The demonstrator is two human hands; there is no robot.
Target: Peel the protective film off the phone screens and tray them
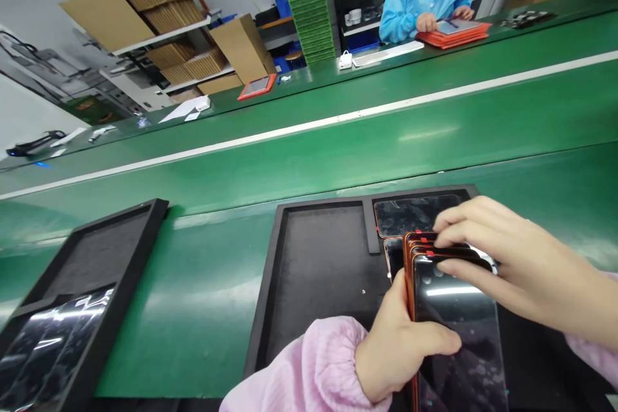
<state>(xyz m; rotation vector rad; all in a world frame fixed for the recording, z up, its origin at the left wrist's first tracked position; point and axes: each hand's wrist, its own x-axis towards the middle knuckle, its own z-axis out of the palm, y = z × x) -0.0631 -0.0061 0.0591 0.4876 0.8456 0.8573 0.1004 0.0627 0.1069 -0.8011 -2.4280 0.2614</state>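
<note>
My left hand is wrapped round a small stack of smartphones, its thumb lying on the front phone's dark glass. The phones stand tilted, with orange edges and small red tabs along their tops. At the stack's upper end, my right hand pinches the top edges, thumb in front and fingers behind. Exactly which phones lie between those fingers is hidden. Just behind the stack, another phone lies face up in a black tray. A further phone beneath it is partly covered by the stack.
On the left, a second black tray holds several dark glass panels. Both trays rest on a green work surface. Across the bench, a person in blue handles a tablet on an orange stack. Green crates stand behind.
</note>
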